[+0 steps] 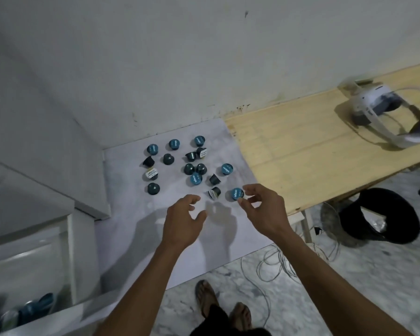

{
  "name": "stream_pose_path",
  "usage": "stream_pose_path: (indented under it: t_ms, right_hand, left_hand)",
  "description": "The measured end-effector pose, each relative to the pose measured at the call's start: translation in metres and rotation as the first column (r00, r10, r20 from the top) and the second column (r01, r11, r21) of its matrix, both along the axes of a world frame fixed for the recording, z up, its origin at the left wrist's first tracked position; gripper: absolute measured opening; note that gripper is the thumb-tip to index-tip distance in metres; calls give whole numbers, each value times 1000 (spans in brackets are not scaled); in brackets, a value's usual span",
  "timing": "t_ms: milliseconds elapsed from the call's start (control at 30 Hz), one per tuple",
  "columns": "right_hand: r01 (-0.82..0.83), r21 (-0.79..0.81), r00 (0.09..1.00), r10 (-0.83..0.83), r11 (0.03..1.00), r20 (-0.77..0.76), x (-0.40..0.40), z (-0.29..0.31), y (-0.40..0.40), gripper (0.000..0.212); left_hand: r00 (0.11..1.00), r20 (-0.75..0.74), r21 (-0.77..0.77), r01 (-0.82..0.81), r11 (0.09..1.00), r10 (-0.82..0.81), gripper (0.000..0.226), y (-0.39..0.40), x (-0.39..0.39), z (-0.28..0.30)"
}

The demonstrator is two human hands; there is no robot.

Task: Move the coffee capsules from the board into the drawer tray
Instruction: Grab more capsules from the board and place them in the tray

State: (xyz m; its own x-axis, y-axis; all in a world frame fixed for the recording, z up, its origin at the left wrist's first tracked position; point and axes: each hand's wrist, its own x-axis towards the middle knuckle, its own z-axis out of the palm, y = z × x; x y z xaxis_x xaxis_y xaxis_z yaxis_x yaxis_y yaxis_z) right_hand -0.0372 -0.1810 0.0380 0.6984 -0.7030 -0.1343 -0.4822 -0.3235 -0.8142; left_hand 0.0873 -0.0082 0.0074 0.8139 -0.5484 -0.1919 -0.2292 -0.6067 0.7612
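Note:
Several dark teal coffee capsules lie scattered on a white board (pixel 136 229), some upright with blue lids, some tipped over. My right hand (pixel 264 209) hovers with fingers apart just right of a blue-lidded capsule (pixel 236 194), fingertips nearly touching it. My left hand (pixel 183 219) is open and empty, below a tipped capsule (pixel 214 192). The white drawer (pixel 34 263) stands open at the lower left, with a few capsules (pixel 32 311) blurred in its tray.
A wooden table (pixel 313 151) adjoins the board on the right, with a white headset (pixel 386 112) on it. Cables (pixel 272 265) and a black bag (pixel 383 214) lie on the marble floor. My sandalled feet (pixel 223 309) are below. A wall runs behind.

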Motion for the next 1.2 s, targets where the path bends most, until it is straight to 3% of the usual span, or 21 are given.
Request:
stream_pose_path:
  t_ms: [200,467,867,1033,1200]
  right_hand:
    - [-39,-110,995,28,993,-99,16,-41,-23,29]
    - [-234,-197,969,211,952,-130,24,-96,-44,38]
    - [-236,-345,964,264,909,38,23,-135,-53,25]
    - [-244,-381,956,287,892,60,25,-139,-59,21]
    - [-236,-412,945,307,880,114,26,-147,-62,20]
  left_hand:
    - [1000,9,23,-19,1000,19,52,-43,5,-37]
    - [987,75,-20,-139,990,140,58,-74,-3,-75]
    - [958,202,-64,-193,979,202,34,-90,-14,-93]
    - [939,311,-28,-147,989,148,38,-86,-14,-89]
    - [943,318,-41,-86,995,94,39,-84,-13,-94]
